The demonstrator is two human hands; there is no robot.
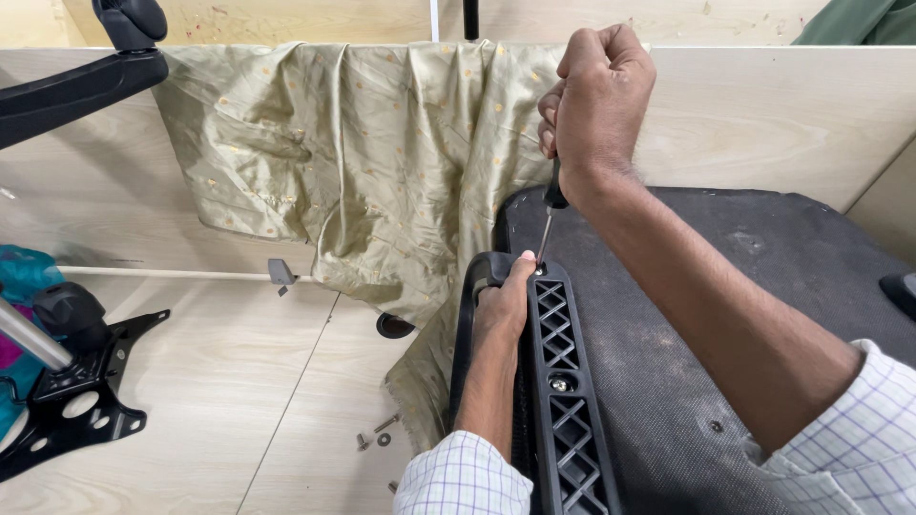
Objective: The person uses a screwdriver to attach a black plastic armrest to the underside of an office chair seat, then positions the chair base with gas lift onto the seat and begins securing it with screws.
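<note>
Right hand (596,95) on screwdriver (551,212), left hand (503,307) perhaps steadying armrest bracket (565,391)

The draped silky cloth (382,162) is pale olive-gold, sprinkled with small golden dots. The moulded plastic chair armrest (568,401) is black, its underside cut in a lattice of diamonds and triangles. The fabric-covered seat underside (725,315) is charcoal grey (dusty, slightly speckled). Both shirt cuffs (468,477) are white with a fine blue-violet check. The wooden tabletop (210,381) is pale beige, faintly grained. At the left edge sits something teal and magenta (21,277), perhaps fabric.
</note>
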